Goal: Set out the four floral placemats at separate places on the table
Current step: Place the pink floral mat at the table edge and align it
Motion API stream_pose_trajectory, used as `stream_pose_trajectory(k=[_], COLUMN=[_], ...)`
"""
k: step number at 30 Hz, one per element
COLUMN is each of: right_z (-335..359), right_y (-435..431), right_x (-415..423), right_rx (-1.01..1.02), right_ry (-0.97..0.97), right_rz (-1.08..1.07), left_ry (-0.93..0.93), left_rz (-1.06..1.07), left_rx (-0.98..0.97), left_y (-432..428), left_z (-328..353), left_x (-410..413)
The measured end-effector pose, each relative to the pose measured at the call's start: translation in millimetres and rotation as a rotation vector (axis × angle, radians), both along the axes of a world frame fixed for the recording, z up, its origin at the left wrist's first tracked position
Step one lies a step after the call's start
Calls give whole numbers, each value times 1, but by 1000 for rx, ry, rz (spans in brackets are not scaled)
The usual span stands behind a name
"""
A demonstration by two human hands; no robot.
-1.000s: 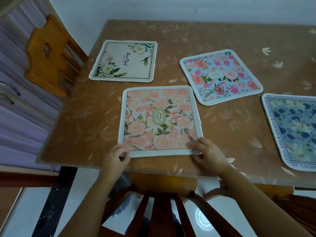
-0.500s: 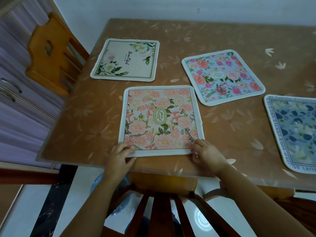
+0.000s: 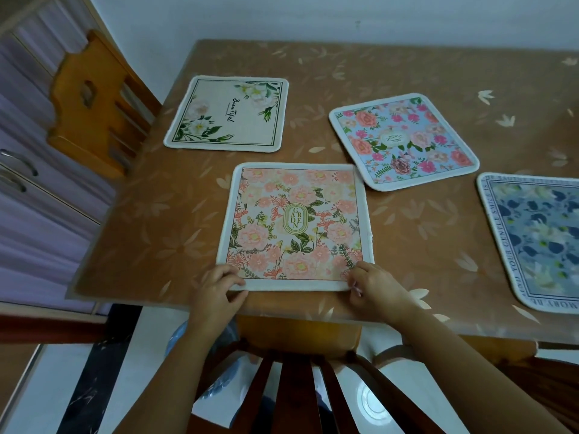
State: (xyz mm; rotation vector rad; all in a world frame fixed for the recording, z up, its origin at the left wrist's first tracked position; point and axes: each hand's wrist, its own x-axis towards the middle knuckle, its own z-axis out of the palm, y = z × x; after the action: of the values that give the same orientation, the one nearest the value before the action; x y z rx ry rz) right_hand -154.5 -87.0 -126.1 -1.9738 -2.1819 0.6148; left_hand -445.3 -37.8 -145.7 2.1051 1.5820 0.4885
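Observation:
Four floral placemats lie flat and apart on the brown table [image 3: 423,233]. The pink "Garden" placemat [image 3: 294,227] is nearest me, close to the front edge. My left hand [image 3: 219,286] pinches its near left corner and my right hand [image 3: 372,286] pinches its near right corner. A cream placemat with white flowers [image 3: 228,114] lies at the far left. Tilted at the far middle is a light blue placemat with pink roses [image 3: 404,139]. A dark blue placemat [image 3: 539,239] is at the right, cut off by the frame.
An orange wooden chair [image 3: 94,104] stands at the table's left side. A dark wooden chair back [image 3: 300,389] is right below me at the front edge. Purple cabinet doors [image 3: 34,198] fill the left. A white wall runs behind the table.
Both hands have closed onto the pink placemat's near corners; the mat has stayed in nearly the same spot. The other three mats have not moved.

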Motion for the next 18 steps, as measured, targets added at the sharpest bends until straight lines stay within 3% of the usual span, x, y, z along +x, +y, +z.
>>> stream_pose_trajectory(k=[18], right_z=[-7], right_y=[-39], right_x=[18], right_rx=[54], right_ry=[91], right_rz=[-117], left_ry=[3], left_rz=[-136], left_rx=[25], left_y=[-7], left_z=[2], left_x=[19])
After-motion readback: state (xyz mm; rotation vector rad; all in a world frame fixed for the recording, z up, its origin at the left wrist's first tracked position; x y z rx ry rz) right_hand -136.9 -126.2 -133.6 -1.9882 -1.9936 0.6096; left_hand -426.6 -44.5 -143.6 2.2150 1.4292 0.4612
